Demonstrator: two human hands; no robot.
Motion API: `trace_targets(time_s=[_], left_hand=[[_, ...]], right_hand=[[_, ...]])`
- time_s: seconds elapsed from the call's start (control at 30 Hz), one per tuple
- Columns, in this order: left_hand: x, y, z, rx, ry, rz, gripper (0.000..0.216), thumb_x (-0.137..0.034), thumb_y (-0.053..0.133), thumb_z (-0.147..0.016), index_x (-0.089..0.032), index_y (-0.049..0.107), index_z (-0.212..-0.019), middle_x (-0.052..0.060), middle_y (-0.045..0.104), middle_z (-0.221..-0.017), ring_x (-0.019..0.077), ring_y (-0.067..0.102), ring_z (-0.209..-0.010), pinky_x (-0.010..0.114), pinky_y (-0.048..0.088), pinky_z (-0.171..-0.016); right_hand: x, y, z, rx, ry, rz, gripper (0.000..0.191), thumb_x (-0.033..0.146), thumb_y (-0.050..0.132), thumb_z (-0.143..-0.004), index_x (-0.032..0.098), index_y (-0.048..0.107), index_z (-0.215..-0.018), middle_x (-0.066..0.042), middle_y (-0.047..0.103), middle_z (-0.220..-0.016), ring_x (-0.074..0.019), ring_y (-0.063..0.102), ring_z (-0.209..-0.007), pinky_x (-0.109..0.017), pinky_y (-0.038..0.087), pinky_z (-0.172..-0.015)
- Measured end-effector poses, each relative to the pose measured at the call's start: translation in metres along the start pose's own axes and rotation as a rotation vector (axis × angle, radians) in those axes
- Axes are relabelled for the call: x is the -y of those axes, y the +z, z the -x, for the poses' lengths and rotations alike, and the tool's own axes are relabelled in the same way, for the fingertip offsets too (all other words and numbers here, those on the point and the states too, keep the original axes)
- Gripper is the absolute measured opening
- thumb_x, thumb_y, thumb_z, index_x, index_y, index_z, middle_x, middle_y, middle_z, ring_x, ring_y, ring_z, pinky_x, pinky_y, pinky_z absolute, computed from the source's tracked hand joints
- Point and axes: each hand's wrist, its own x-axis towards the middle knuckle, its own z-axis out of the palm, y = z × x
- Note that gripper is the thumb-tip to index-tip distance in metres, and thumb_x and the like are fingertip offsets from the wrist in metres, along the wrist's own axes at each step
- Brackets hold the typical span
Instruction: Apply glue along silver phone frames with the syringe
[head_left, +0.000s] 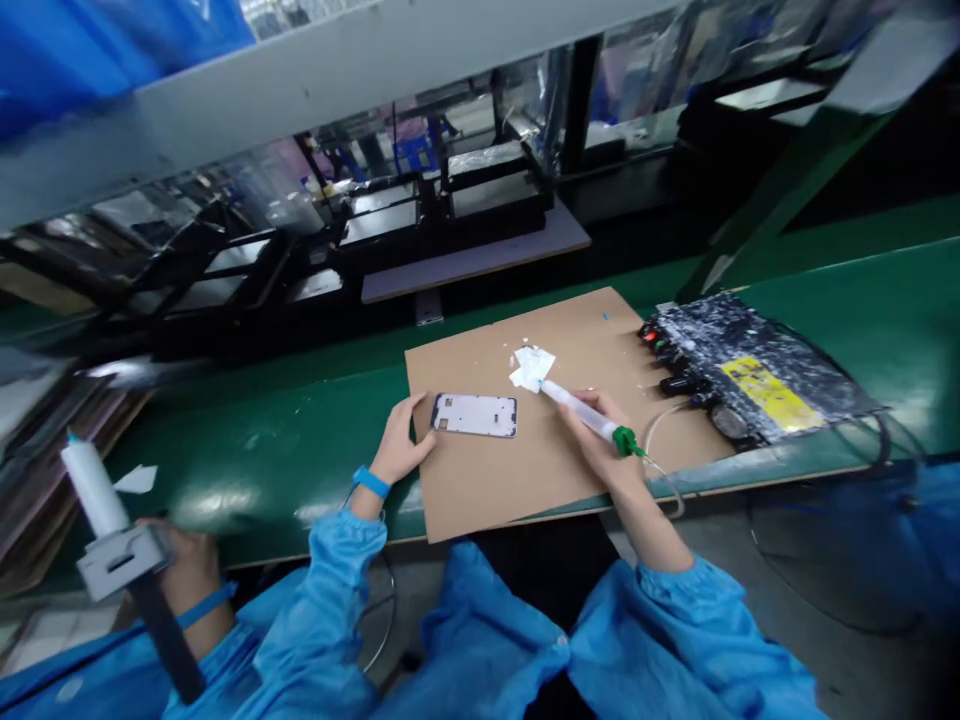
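Note:
My left hand (397,442) rests on the brown board, thumb and forefinger curved about the left end of a phone frame (480,416). The frame lies flat, pale inside with a dark rim and small cut-outs. In my right hand (596,440) is a dispensing syringe (585,410), clear with whitish contents. Its green cap joins a thin tube at the rear. The syringe's tip points left, at the edge of some white paper scraps (533,367) marked with small crumbs; I cannot tell if it touches them.
The cardboard sheet (495,490) lies on the green bench (337,400). At right stands a paint-flecked dispenser box (757,360) with knobs and a gauge. At left, a co-worker's hand (191,560) holds a dispensing gun (124,560). A grey shelf beam (375,70) crosses above.

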Motion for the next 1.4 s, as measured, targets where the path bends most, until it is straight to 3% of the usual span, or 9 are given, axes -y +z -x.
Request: trace_targets(time_s=[0.1,0.2,0.47,0.6,0.77,0.83,1.1,1.4], left_hand=[[-0.010,0.011,-0.012,-0.055,-0.054,-0.184,0.048,-0.055,0.066,-0.102,-0.029,0.069,-0.142,0.015,0.068,-0.144,0.0391,0.060,-0.139,0.061,0.050,-0.119],[-0.020,0.022,-0.029,-0.029,-0.035,-0.247,0.057,-0.066,0.072,-0.100,-0.031,0.072,-0.144,0.015,0.066,-0.140,0.0392,0.060,-0.133,0.057,0.052,-0.112],[-0.014,0.030,-0.086,0.265,0.188,0.010,0.054,-0.062,0.071,-0.101,-0.037,0.076,-0.148,0.010,0.065,-0.136,0.0345,0.058,-0.131,0.055,0.043,-0.120],[-0.018,0.039,-0.077,0.274,0.243,0.078,0.047,-0.059,0.066,-0.104,-0.041,0.077,-0.146,0.008,0.067,-0.135,0.0333,0.058,-0.127,0.053,0.043,-0.116],[-0.031,0.049,-0.056,0.276,0.288,0.122,0.040,-0.058,0.069,-0.102,-0.035,0.081,-0.134,0.006,0.071,-0.130,0.0312,0.061,-0.123,0.051,0.043,-0.113],[-0.035,0.052,-0.053,0.260,0.299,0.134,0.039,-0.058,0.071,-0.101,-0.032,0.081,-0.129,0.006,0.072,-0.129,0.0305,0.062,-0.121,0.050,0.043,-0.113],[-0.039,0.052,-0.052,0.196,0.321,0.096,0.036,-0.059,0.073,-0.100,-0.024,0.074,-0.111,0.006,0.074,-0.120,0.0284,0.064,-0.117,0.045,0.044,-0.104],[-0.037,0.054,-0.052,0.198,0.334,0.072,0.036,-0.058,0.072,-0.100,-0.024,0.072,-0.111,0.007,0.074,-0.122,0.0287,0.063,-0.117,0.045,0.043,-0.103]], right_hand=[[0.001,0.002,-0.001,-0.017,-0.013,0.021,0.050,0.065,0.082,-0.090,0.021,0.079,-0.113,-0.010,0.081,-0.108,-0.0258,0.073,-0.091,-0.037,0.056,-0.078],[0.004,0.003,-0.001,-0.044,-0.034,0.054,0.054,0.069,0.082,-0.089,0.021,0.079,-0.112,-0.010,0.081,-0.105,-0.0262,0.072,-0.088,-0.039,0.058,-0.077],[0.008,0.002,-0.003,-0.043,-0.079,0.129,0.042,0.064,0.081,-0.091,0.025,0.077,-0.107,-0.012,0.081,-0.107,-0.0240,0.076,-0.092,-0.037,0.061,-0.079],[0.006,0.003,-0.003,-0.067,-0.102,0.150,0.040,0.062,0.084,-0.087,0.028,0.075,-0.105,-0.012,0.080,-0.108,-0.0249,0.077,-0.093,-0.039,0.063,-0.081],[0.012,0.008,0.010,0.113,-0.139,0.190,0.041,0.060,0.084,-0.087,0.026,0.072,-0.107,-0.012,0.080,-0.108,-0.0264,0.076,-0.088,-0.042,0.063,-0.078],[0.014,0.012,0.016,0.117,-0.132,0.173,0.045,0.063,0.084,-0.086,0.024,0.071,-0.103,-0.012,0.080,-0.104,-0.0261,0.076,-0.084,-0.041,0.064,-0.076],[0.010,0.021,0.021,0.149,0.019,0.056,0.050,0.065,0.091,-0.078,0.022,0.070,-0.093,-0.006,0.078,-0.083,-0.0209,0.072,-0.069,-0.032,0.057,-0.062],[0.009,0.020,0.020,0.149,0.044,0.077,0.049,0.063,0.093,-0.079,0.022,0.071,-0.096,-0.006,0.079,-0.085,-0.0216,0.074,-0.074,-0.033,0.059,-0.067]])
